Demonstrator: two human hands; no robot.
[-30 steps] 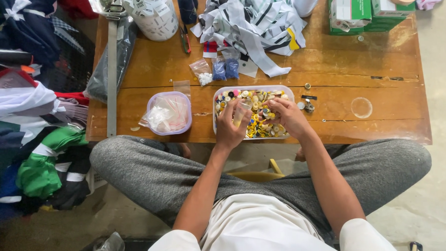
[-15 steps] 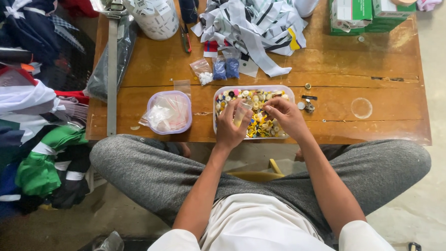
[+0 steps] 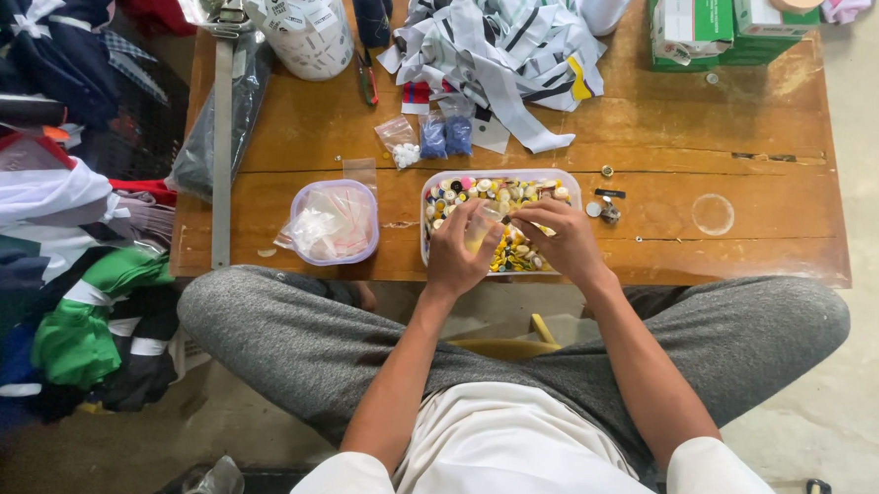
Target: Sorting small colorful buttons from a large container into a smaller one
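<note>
We see both hands over a clear rectangular plastic tub (image 3: 435, 193) packed with small round buttons (image 3: 514, 254), mixed colours, yellow and white mostly. The tub sits at the near edge of the surface (image 3: 652, 139), centre. The left hand (image 3: 457, 251) has its fingers curled around a small, clear, thin plastic bag (image 3: 480, 230), held just above the buttons. The right hand (image 3: 556, 237) has its fingertips pinched together beside the bag's mouth; we can't tell what is between them, too small. The two hands are almost touching.

Left of the tub: a round-cornered translucent container with a lilac rim (image 3: 334, 222), with crumpled clear bags inside. Just beyond the tub: three small zip bags, one with white contents (image 3: 399, 145), two with blue (image 3: 447, 136). Far side: a heap of striped fabric strips (image 3: 495, 47), soft and tangled. Far right: green cardboard boxes (image 3: 691, 14). The surface is varnished wood planks, glossy and scuffed. Folded garments (image 3: 54, 244) are piled at the left, off the surface.
</note>
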